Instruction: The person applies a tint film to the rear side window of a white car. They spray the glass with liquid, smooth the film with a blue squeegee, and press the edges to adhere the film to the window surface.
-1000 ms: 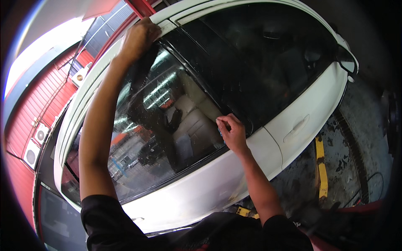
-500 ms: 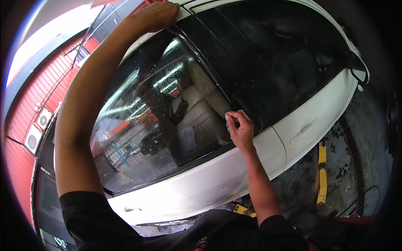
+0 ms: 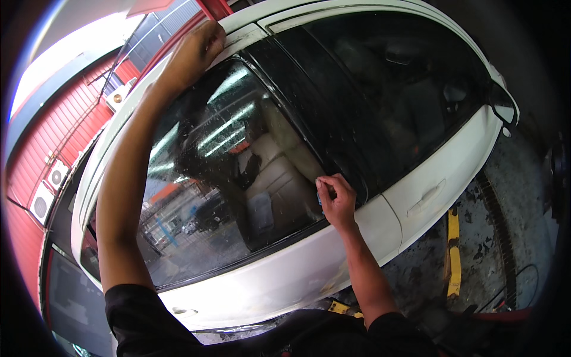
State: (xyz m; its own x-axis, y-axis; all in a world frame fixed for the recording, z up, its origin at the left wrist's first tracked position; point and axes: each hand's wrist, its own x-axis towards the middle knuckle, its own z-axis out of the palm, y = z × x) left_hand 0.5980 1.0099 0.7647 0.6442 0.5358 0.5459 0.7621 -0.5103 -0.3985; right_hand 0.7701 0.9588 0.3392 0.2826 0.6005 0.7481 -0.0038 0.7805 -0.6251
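The rear side window (image 3: 208,196) of a white car fills the middle, wet with droplets and showing reflections and a beige seat behind the glass. High up, my left hand (image 3: 196,50) is curled at the window's upper edge beside the roof; whatever its fingers hold is hidden. My right hand (image 3: 339,202) is closed in a pinch at the lower front corner of that window, by the black door pillar. A sliver of a small blue object (image 3: 320,200) shows beneath its fingers, mostly covered.
The dark front window (image 3: 404,89) and white front door (image 3: 428,193) with its handle lie to the right, the side mirror (image 3: 502,104) farther on. Yellow metal bars (image 3: 454,253) lie on the stained floor. Air conditioner units (image 3: 43,202) hang on a red wall at left.
My left hand has moved left and a little down along the window's top edge. The right hand stays pinched near the lower corner. The whole view has shifted slightly.
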